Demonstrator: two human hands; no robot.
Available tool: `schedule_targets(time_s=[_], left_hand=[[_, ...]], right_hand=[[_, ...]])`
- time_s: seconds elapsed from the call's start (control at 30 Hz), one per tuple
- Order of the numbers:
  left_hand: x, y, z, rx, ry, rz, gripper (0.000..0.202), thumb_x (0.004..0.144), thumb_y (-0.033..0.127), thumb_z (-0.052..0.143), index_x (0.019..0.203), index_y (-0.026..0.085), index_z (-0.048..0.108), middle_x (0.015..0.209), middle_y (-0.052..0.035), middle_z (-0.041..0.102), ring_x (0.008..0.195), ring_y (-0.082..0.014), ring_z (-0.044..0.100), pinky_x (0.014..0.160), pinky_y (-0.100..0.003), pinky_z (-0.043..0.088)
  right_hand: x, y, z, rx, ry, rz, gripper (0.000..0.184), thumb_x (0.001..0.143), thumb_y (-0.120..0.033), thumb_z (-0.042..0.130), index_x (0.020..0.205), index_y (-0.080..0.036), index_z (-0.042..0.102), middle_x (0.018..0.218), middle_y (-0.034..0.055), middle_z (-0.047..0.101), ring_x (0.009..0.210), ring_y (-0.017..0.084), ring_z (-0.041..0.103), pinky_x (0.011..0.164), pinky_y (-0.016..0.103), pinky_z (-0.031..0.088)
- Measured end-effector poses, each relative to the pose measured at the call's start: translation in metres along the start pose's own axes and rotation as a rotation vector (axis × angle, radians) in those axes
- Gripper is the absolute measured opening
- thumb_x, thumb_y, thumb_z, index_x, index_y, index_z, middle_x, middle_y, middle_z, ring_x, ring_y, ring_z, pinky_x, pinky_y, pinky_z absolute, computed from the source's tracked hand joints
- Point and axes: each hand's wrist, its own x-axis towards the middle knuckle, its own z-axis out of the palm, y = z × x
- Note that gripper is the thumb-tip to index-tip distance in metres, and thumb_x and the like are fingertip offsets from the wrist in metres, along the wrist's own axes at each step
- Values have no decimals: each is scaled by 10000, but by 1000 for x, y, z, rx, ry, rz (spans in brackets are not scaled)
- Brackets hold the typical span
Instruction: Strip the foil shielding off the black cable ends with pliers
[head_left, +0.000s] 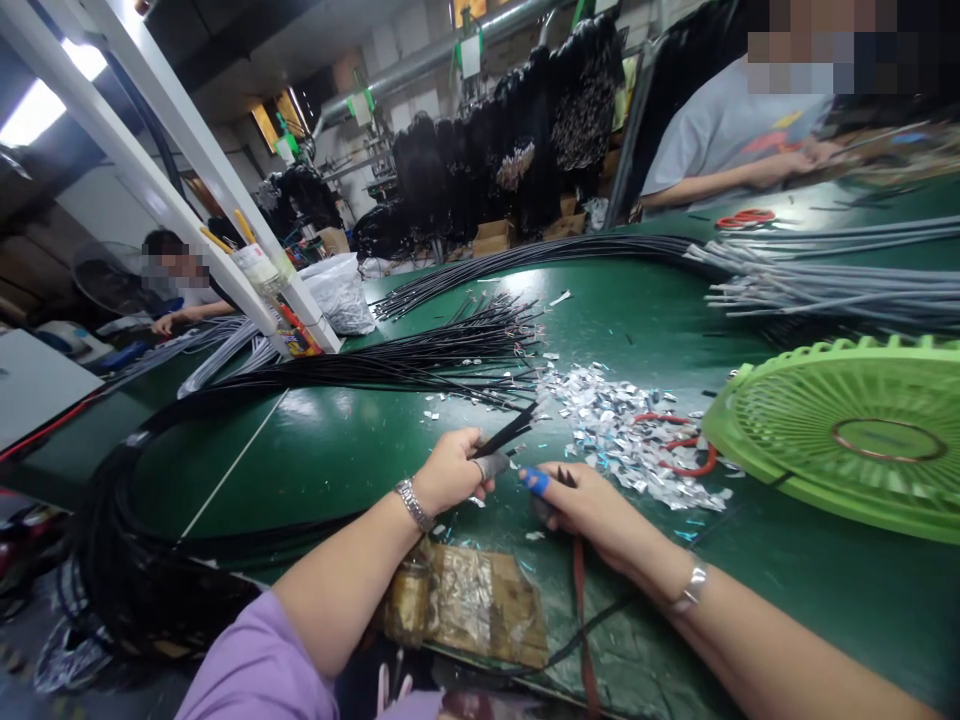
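My left hand [450, 472], with a metal watch at the wrist, is closed around a few black cables [510, 430] whose ends point away over the table. Grey wrapping covers one of its fingers. Just to the right, my right hand [592, 505] is curled, with blue tape around the thumb. Small dark points stick up by its fingers; the object they belong to is mostly hidden. Beyond both hands lies a large bundle of black cables [390, 360] with stripped ends. A heap of silver foil scraps [600, 420] is spread beside those ends.
A green fan [885, 440] stands at the right, close to red-handled scissors [686, 440]. Grey cables [840, 280] lie behind it. Taped cardboard [487, 605] sits at the front edge of the green table [315, 470]. White posts [202, 180] rise at left. Two other people sit across.
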Motion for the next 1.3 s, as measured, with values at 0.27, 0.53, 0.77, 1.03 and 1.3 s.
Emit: schedule_targets(time_s=[0.27, 0.53, 0.77, 1.03, 1.3], left_hand=[[-3, 9, 2, -45, -34, -39, 355, 657, 418, 705, 684, 151, 473, 444, 60, 493, 324, -48, 412, 324, -152, 316], [-1, 4, 4, -19, -80, -34, 267, 705, 349, 668, 699, 149, 491, 440, 69, 479, 324, -50, 420, 333, -155, 351], [-2, 4, 4, -16, -114, -43, 293, 690, 368, 675, 668, 153, 477, 447, 59, 496, 329, -51, 437, 330, -147, 349], [-3, 7, 3, -8, -156, -65, 402, 653, 490, 703, 701, 155, 486, 440, 71, 468, 328, -47, 409, 324, -151, 329], [-2, -1, 3, 115, -126, -10, 183, 781, 302, 598, 749, 155, 492, 460, 77, 457, 346, -43, 400, 335, -145, 324]], right_hand=[[12, 9, -13, 84, 169, -70, 357, 565, -397, 732, 832, -178, 644, 548, -40, 520, 452, 86, 349, 416, 226, 238], [1, -7, 0, 212, 118, -21, 455, 492, -446, 824, 777, -180, 589, 467, -87, 424, 419, 60, 284, 403, 220, 163], [6, 0, -1, 251, 150, -14, 422, 450, -414, 842, 669, -173, 573, 433, -92, 400, 410, 53, 279, 400, 216, 170], [6, 0, -2, 301, 116, -6, 374, 477, -366, 821, 678, -180, 567, 432, -89, 419, 400, 54, 298, 391, 208, 182], [4, -2, 1, 241, 161, -45, 392, 467, -366, 825, 668, -182, 543, 448, -94, 424, 408, 51, 305, 395, 199, 209]])
